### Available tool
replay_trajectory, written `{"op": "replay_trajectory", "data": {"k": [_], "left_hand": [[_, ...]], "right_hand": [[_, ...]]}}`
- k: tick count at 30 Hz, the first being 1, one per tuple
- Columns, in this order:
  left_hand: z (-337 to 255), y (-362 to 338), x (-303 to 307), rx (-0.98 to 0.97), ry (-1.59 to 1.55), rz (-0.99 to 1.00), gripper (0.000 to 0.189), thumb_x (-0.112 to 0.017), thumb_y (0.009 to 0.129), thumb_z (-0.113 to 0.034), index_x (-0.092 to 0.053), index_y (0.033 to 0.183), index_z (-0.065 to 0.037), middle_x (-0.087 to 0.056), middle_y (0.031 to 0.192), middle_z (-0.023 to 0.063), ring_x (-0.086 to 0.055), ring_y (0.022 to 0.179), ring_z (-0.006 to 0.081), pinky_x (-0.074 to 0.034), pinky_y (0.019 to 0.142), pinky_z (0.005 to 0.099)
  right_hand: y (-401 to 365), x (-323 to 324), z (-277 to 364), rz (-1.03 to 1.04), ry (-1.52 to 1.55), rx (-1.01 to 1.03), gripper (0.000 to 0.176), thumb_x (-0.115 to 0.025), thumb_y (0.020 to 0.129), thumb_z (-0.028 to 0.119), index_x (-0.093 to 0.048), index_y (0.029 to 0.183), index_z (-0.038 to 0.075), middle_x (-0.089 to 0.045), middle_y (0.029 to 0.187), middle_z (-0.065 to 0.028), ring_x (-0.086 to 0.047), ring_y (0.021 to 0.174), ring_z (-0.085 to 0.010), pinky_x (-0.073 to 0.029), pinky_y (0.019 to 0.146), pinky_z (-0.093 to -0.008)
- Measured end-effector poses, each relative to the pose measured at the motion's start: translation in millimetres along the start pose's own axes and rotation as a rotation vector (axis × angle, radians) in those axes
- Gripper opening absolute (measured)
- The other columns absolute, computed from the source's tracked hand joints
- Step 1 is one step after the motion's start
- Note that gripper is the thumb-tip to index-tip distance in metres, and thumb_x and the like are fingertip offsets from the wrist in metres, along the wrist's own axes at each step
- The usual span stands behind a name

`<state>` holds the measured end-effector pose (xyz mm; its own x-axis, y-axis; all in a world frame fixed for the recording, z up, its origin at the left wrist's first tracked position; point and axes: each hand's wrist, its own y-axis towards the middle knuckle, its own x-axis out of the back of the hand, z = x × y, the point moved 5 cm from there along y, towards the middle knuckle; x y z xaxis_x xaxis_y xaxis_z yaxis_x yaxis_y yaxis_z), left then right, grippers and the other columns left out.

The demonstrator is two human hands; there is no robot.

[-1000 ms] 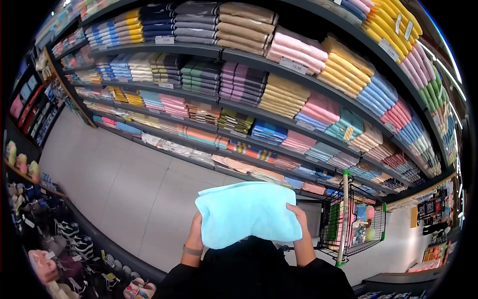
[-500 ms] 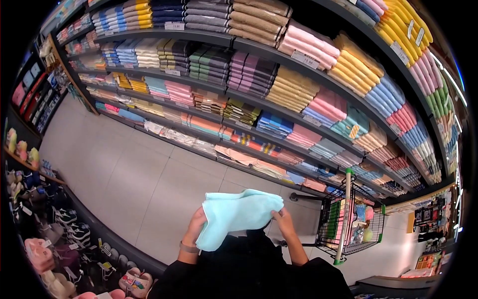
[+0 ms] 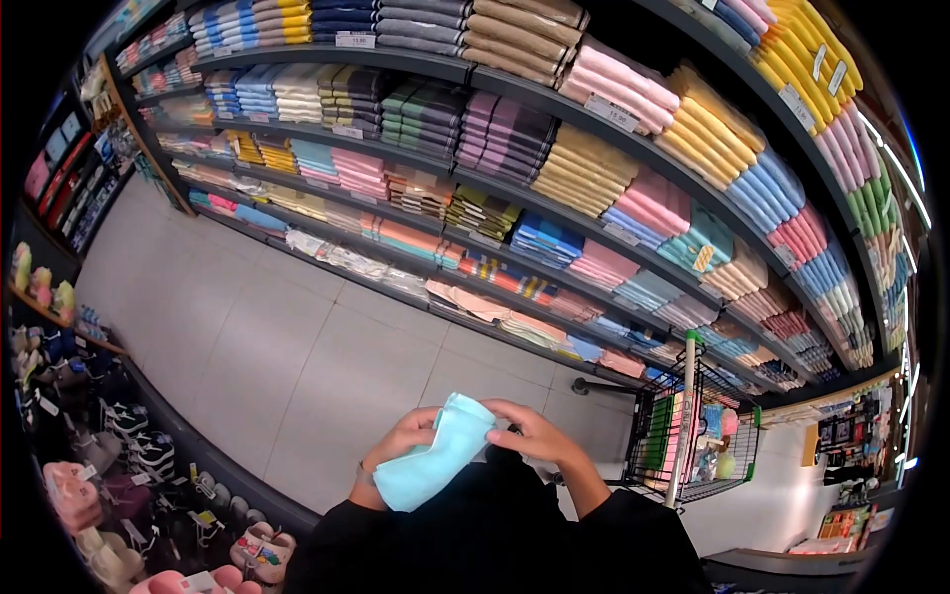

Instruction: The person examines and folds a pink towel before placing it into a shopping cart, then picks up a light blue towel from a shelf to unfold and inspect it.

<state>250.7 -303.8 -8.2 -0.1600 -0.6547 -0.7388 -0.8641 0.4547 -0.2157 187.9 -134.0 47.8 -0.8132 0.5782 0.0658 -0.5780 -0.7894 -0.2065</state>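
A light aqua towel (image 3: 435, 460), folded into a narrow bundle, is held in front of my body between both hands. My left hand (image 3: 404, 436) grips its left side, the fingers partly tucked behind the cloth. At the upper right edge, my right hand (image 3: 524, 431) pinches the towel with the thumb in front and fingers curled behind. The towel lies tilted, its lower end hanging down to the left over my dark clothing.
Shelves (image 3: 416, 188) of folded towels in many colours run along the aisle ahead. A shopping cart (image 3: 688, 421) with several items stands at my right. Shoes and slippers (image 3: 129, 445) fill a display at the left. Grey tiled floor (image 3: 327, 366) lies between.
The towel has gone from a wider spread to a narrower folded bundle. My right hand has moved left, closer to my left hand.
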Motion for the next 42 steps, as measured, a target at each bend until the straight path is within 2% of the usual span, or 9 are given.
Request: {"op": "replay_trajectory", "data": {"k": [6,10,14,19,24,27,32,33,42], "left_hand": [[-18.5,1.6,-0.1,-0.131,-0.228,-0.089,0.04,-0.057,0.089,-0.013,-0.051,0.125,0.005,-0.062,0.114,0.0157,-0.064,0.097,0.0228,-0.052,0.087,0.0329],[-21.3,0.4,22.2,-0.443,0.343,-0.432,0.043,-0.049,0.097,-0.025,-0.048,0.128,0.005,-0.061,0.117,0.0144,-0.061,0.104,0.0236,-0.049,0.092,0.0331],[-8.7,32.4,60.0,-0.27,-0.54,-0.053,0.066,-0.035,0.096,-0.051,-0.046,0.13,0.004,-0.055,0.127,0.018,-0.056,0.113,0.0291,-0.045,0.096,0.0414],[15.0,44.5,63.2,-0.21,-0.705,-0.264,0.075,-0.031,0.093,-0.062,-0.047,0.131,-0.001,-0.052,0.133,0.0172,-0.052,0.119,0.0324,-0.037,0.104,0.0461],[74.5,61.3,76.3,-0.008,0.145,-0.365,0.04,-0.047,0.098,-0.029,-0.044,0.13,-0.004,-0.054,0.124,0.0097,-0.054,0.108,0.0181,-0.043,0.093,0.0332],[51.3,57.0,49.6,-0.328,0.531,-0.495,0.044,-0.055,0.093,-0.018,-0.04,0.131,0.0,-0.053,0.123,0.0114,-0.054,0.109,0.0199,-0.044,0.091,0.0319],[16.0,56.9,-32.5,-0.403,0.835,-0.283,0.073,-0.072,0.081,-0.02,-0.032,0.14,-0.002,-0.045,0.131,0.0186,-0.05,0.117,0.0278,-0.044,0.094,0.0356],[13.6,57.5,-40.9,-0.449,0.955,-0.298,0.074,-0.072,0.08,-0.02,-0.031,0.14,-0.001,-0.043,0.133,0.0207,-0.047,0.121,0.0323,-0.044,0.094,0.0376],[10.4,50.8,-52.7,-0.318,0.829,-0.309,0.059,-0.059,0.083,-0.01,-0.036,0.137,-0.001,-0.057,0.115,0.0237,-0.059,0.105,0.036,-0.045,0.089,0.0374]], "right_hand": [[2.8,-8.5,-39.3,0.212,-0.011,-0.383,0.063,-0.062,0.087,0.049,-0.058,0.119,-0.005,-0.064,0.105,-0.0138,-0.058,0.099,-0.0212,-0.046,0.087,-0.0313],[5.0,-12.4,-44.7,0.224,-0.018,-0.477,0.063,-0.061,0.088,0.05,-0.059,0.118,-0.005,-0.064,0.104,-0.0128,-0.06,0.093,-0.02,-0.047,0.083,-0.0302],[2.5,-8.8,-55.5,0.078,0.101,-0.459,0.056,-0.064,0.088,0.042,-0.059,0.116,-0.006,-0.065,0.101,-0.0126,-0.061,0.091,-0.0195,-0.049,0.082,-0.0305],[-8.8,16.6,-68.0,-0.316,0.457,-0.411,0.047,-0.063,0.09,0.033,-0.059,0.115,-0.006,-0.064,0.103,-0.0136,-0.061,0.093,-0.02,-0.049,0.083,-0.0314],[-11.3,37.2,-73.5,-0.653,0.639,-0.334,0.041,-0.062,0.091,0.028,-0.057,0.115,-0.006,-0.064,0.106,-0.0125,-0.061,0.093,-0.0191,-0.049,0.082,-0.0301],[-10.7,45.1,-87.7,-0.749,0.587,-0.261,0.039,-0.061,0.092,0.026,-0.058,0.114,-0.006,-0.063,0.107,-0.0119,-0.06,0.093,-0.0171,-0.048,0.082,-0.0286],[-8.3,31.2,-56.2,-0.615,0.198,-0.377,0.035,-0.057,0.095,0.026,-0.059,0.112,-0.005,-0.062,0.105,-0.0096,-0.057,0.095,-0.015,-0.047,0.079,-0.0272],[-4.3,27.4,-70.2,-0.557,0.098,-0.161,0.035,-0.057,0.095,0.023,-0.056,0.117,-0.003,-0.055,0.112,-0.0095,-0.056,0.097,-0.0154,-0.048,0.075,-0.0263],[-6.9,10.4,-49.0,-0.518,0.007,0.0,0.033,-0.056,0.094,0.014,-0.049,0.121,-0.003,-0.043,0.113,-0.0071,-0.052,0.099,-0.0142,-0.045,0.077,-0.0266]]}}
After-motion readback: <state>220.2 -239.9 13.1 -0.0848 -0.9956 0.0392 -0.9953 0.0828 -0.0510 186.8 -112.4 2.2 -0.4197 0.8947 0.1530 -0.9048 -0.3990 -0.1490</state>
